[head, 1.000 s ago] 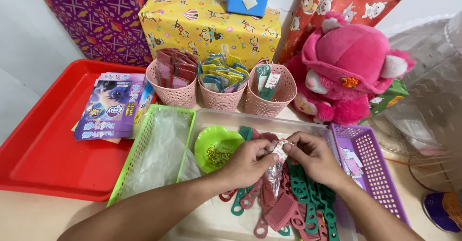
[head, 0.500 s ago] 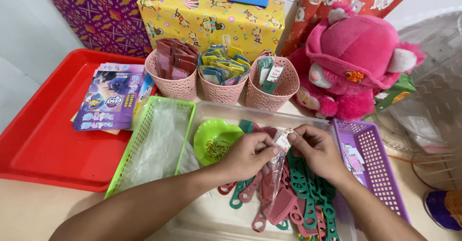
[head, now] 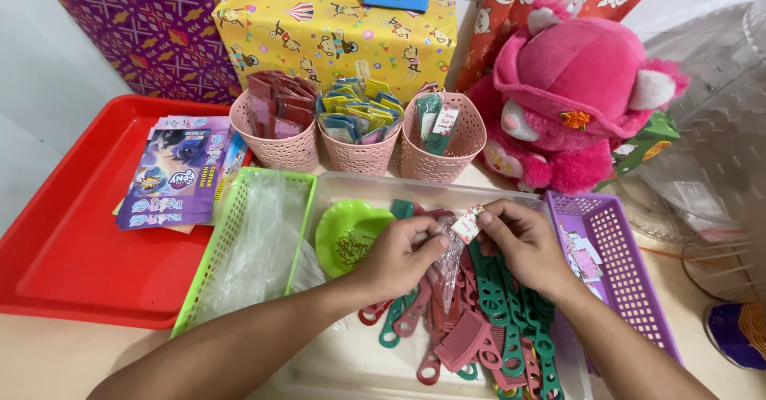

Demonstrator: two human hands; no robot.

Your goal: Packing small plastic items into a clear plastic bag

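Observation:
My left hand (head: 399,258) and my right hand (head: 519,244) meet over a clear plastic tray (head: 363,188). Between them they hold a small clear packet with a comb inside (head: 448,266), topped by a little printed card (head: 467,224) that my right fingers pinch. Under the hands lie several loose red and green plastic combs (head: 495,320). A green dish (head: 345,232) with small gold bits sits in the tray left of my left hand.
A green basket (head: 231,232) holds clear bags. A purple basket (head: 614,264) stands at the right. Three pink baskets (head: 359,148) of packets line the back, by a pink plush toy (head: 574,97), wrapped boxes (head: 319,29) and a red tray (head: 72,248) with booklets.
The camera has tilted slightly, shifting the scene. Both hands stay together on the packet and have worked at its card top; nothing else moved.

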